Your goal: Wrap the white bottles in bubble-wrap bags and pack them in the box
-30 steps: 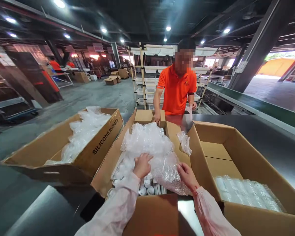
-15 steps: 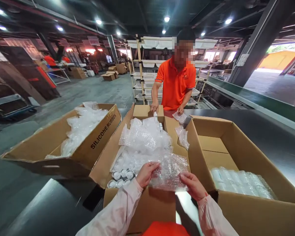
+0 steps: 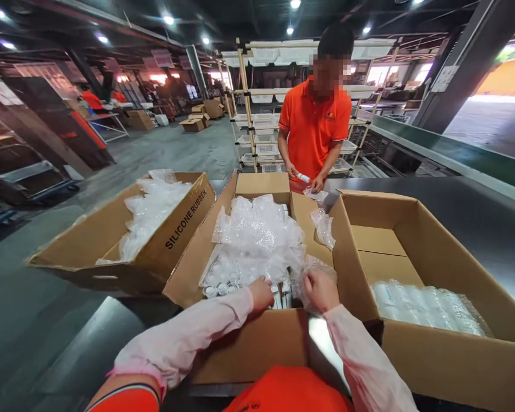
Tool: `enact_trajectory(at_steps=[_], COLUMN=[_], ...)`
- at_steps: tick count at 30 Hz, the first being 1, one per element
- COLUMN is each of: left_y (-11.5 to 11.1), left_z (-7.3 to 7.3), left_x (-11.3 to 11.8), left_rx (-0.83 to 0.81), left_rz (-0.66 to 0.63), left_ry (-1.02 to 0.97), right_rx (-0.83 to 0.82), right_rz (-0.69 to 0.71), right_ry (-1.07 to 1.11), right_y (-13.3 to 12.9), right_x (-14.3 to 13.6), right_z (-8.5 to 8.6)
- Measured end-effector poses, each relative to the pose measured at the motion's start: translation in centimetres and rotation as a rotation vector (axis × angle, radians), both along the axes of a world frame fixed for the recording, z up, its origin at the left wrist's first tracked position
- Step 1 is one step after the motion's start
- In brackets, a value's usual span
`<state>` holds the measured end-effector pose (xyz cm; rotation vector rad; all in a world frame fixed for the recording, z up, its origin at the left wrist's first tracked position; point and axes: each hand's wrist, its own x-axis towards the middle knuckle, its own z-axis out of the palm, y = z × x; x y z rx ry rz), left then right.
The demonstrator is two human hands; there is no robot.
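Observation:
My right hand (image 3: pixel 321 290) is closed on a clear bubble wrap bag (image 3: pixel 317 266), held over the right edge of the middle cardboard box (image 3: pixel 249 337). Low over that box's near side, my left hand (image 3: pixel 261 294) has its fingers curled downward; whatever they grip is hidden. Between my hands stand several slim white tubes (image 3: pixel 283 298). White round caps (image 3: pixel 217 290) show left of my left hand. A heap of bubble wrap bags (image 3: pixel 257 229) covers much of the box's contents.
To the right, an open carton (image 3: pixel 446 346) holds a row of bubble-wrapped white containers (image 3: pixel 429 309). A carton marked SILICONE RUBBER (image 3: pixel 186 220) at left holds more bubble wrap (image 3: pixel 150 212). Across the table, a co-worker in orange (image 3: pixel 315 131) holds a white tube (image 3: pixel 302 178).
My left hand has let go of the bubble wrap bag and lowered into the box. My right hand has drawn the bag rightward, exposing tubes. The co-worker has lifted a tube out of the box.

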<state>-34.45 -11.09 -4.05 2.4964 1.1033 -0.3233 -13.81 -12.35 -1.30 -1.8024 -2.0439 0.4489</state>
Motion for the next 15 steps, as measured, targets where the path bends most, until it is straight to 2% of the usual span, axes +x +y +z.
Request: enact_trajectory(at_steps=[2,3,5,7,8,10,11,13,15], left_y=[0.2,0.1,-0.6,-2.1,-3.0,-5.0,-5.9,-7.3,-8.0], left_z=[1.2,1.9,3.1,3.7,3.7,3.3,2.9,2.3,2.1], left_x=[-1.2,-2.3,-4.6,-6.3,-6.7,-6.3,-5.5,-3.4,-1.2], left_rx=[-0.026,-0.04,-0.133,-0.381,-0.543,-0.802,-0.867,-0.898,-0.84], left_rz=[0.097,0.197,0.489,0.763,0.845,0.879,0.856,0.802,0.732], left_ry=[-0.088,-0.169,-0.407,-0.722,-0.889,-1.171,-1.269,-1.346,-1.315], right_rx=[-0.053,-0.073,-0.123,-0.162,-0.173,-0.18,-0.176,-0.155,-0.128], right_rz=[0.054,0.063,0.074,0.081,0.079,0.075,0.073,0.069,0.069], right_ry=[0.001,0.021,0.075,0.142,0.173,0.224,0.241,0.256,0.25], right_y=[-0.7,-1.0,-1.5,-1.9,-2.1,-2.3,-2.4,-2.6,-2.6], right_x=[-0.3,-0.1,0.5,0.8,0.8,0.3,0.0,-0.6,-1.0], right_z=[-0.9,-1.4,-2.8,-4.2,-4.8,-5.7,-5.9,-5.9,-5.6])
